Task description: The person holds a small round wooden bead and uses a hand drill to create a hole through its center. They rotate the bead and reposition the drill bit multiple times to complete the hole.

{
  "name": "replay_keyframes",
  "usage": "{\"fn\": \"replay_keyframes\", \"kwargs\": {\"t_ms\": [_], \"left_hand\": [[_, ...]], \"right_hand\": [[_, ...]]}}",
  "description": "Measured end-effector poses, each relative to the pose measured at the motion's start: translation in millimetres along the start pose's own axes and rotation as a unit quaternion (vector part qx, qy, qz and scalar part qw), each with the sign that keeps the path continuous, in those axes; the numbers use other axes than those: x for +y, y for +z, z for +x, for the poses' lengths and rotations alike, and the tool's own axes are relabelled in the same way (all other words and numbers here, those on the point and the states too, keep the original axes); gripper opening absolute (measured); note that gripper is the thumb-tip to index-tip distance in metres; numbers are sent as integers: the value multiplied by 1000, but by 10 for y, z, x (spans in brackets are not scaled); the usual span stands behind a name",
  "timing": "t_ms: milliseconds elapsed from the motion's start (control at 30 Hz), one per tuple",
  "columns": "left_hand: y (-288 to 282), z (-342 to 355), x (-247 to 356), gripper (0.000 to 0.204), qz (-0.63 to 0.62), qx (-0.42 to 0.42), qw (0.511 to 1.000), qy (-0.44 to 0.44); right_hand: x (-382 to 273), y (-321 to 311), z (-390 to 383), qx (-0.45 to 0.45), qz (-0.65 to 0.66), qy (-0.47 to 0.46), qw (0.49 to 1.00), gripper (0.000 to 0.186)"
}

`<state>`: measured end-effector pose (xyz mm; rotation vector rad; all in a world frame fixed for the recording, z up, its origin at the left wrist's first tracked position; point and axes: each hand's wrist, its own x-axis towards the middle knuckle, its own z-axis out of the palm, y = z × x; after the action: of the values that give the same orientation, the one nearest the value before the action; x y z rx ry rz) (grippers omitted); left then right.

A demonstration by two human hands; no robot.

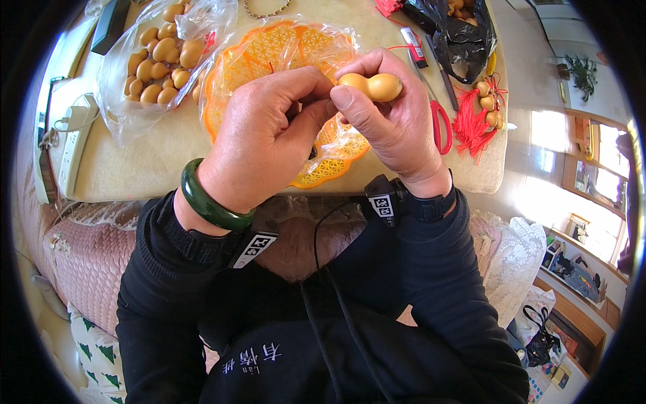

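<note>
A small tan bottle gourd (371, 87) lies sideways in my right hand (397, 131), gripped between thumb and curled fingers. Against its left end my left hand (252, 135) is closed in a pinch, thumb and forefinger together. Whatever those left fingers hold is hidden. Both hands are above an orange lattice basket (269, 42) lined with clear plastic. A bit of something dark shows just below my left fingers, too little to name.
At the left are a clear bag of small gourds (158, 71) and a white power strip (75, 145). To the right lie red-handled scissors (441, 128), gourds with red tassels (474, 128), and a black plastic bag (461, 40). A beaded string (266, 13) rests at the far edge.
</note>
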<state>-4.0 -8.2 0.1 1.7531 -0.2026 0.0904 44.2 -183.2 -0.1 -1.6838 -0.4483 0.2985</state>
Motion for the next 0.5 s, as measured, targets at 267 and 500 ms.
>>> {"fn": "replay_keyframes", "kwargs": {"t_ms": [267, 500], "left_hand": [[-20, 20, 24, 3, 16, -7, 1000, 4], [-34, 20, 20, 2, 27, -8, 1000, 2]], "right_hand": [[12, -9, 9, -8, -13, -38, 999, 30], [35, -18, -1, -24, 24, -22, 999, 34]]}}
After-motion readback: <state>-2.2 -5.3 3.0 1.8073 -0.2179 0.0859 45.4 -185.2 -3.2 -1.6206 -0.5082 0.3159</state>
